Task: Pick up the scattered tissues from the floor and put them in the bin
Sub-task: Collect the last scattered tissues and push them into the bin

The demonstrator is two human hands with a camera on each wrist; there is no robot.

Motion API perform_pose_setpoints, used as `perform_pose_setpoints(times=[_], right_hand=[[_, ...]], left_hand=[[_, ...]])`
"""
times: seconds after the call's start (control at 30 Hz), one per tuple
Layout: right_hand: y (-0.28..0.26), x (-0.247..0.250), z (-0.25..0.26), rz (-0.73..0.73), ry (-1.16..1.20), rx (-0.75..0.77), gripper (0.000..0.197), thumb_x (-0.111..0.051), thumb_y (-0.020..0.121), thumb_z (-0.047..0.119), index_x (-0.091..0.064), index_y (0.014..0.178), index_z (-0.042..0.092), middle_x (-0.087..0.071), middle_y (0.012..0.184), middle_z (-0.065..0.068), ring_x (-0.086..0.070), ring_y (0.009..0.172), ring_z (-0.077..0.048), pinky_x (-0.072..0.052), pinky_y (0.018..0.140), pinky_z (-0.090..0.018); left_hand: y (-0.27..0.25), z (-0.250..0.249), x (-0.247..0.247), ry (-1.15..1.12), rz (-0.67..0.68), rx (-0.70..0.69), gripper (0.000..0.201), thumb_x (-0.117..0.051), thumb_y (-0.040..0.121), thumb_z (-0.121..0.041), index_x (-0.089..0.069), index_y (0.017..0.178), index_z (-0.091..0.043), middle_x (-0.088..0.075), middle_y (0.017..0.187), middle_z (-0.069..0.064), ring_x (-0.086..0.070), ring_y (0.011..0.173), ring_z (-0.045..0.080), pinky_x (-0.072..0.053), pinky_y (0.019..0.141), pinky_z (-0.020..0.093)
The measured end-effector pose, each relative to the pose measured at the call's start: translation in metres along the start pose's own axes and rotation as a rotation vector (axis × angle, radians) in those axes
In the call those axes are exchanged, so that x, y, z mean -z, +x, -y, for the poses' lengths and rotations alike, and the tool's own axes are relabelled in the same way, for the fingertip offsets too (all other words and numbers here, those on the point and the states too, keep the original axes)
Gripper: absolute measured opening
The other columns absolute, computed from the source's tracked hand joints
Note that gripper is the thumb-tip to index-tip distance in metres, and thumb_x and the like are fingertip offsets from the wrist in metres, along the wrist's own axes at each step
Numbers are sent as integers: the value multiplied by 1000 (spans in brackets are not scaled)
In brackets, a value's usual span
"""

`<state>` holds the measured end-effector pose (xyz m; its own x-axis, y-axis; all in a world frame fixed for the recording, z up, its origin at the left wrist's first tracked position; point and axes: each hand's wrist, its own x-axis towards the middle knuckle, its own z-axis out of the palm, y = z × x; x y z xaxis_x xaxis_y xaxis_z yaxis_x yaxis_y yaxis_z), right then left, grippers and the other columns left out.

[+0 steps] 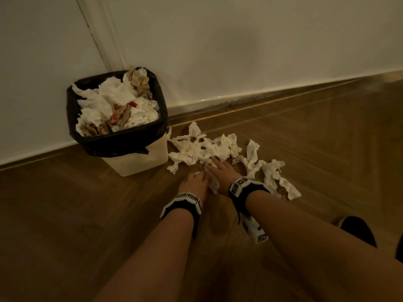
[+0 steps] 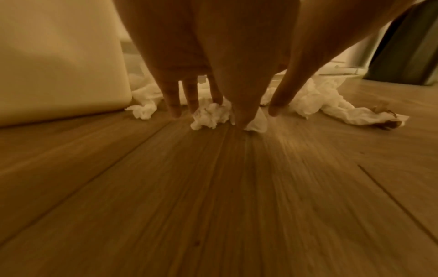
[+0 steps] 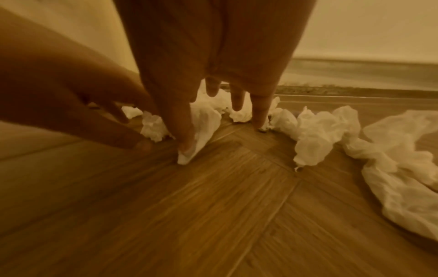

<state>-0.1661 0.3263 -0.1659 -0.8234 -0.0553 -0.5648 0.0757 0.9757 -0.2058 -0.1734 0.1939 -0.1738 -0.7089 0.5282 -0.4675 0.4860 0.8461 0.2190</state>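
Basically wood floor (image 1: 65, 214) everywhere, lined bin (image 1: 135, 159) stuffed full just left of both hands. Scattered tissues (image 1: 202, 149) strewn ahead and right of the fingers. Left hand (image 1: 195, 182) and right hand (image 1: 222, 171) side by side, fingers straight, pressing down on a small crumpled tissue (image 2: 209, 116) between them.

Dim amber light, blurred wrist views

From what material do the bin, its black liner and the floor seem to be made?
Bin: probably plastic, cream and smooth, with rounded corners. Black liner: thin glossy plastic film, wrinkled and folded over the rim. Floor: wood or wood-look laminate, showing grain and plank seams; which one is unclear.
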Motion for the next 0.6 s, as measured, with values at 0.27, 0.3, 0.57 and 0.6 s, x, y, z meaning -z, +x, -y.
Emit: perform_pose_setpoints(times=[0.27,0.3,0.57,0.6], right_hand=[[0,-25,11,22,-11,15,47,-39,99,16,-30,145,12,-20,153,-11,-25,139,-31,-28,112,-38],[-4,-27,13,-9,7,-15,42,-39,99,18,-38,141,10,-29,148,-13,-32,134,-31,-32,108,-37],[-33,-28,7,-85,148,-117,34,-59,88,14,-58,120,2,-55,126,-18,-52,117,-31,-42,93,-31],[-37,-25,7,-109,154,-125,35,-61,87,15,-58,119,2,-53,128,-18,-51,118,-31,-41,93,-31]], left_hand=[[-12,3,-2,0,14,29,38,-41,96,-13,-42,134,-15,-32,138,8,-36,126,28,-40,100,38],[-14,4,1,25,28,40,34,-44,95,-12,-46,129,-13,-33,137,9,-39,123,29,-41,99,38],[-25,13,9,-129,59,118,30,-50,92,-6,-52,121,-13,-43,132,9,-51,116,28,-45,98,39],[-28,14,9,-138,46,118,31,-51,92,-5,-52,122,-13,-43,131,9,-52,115,28,-46,98,39]])
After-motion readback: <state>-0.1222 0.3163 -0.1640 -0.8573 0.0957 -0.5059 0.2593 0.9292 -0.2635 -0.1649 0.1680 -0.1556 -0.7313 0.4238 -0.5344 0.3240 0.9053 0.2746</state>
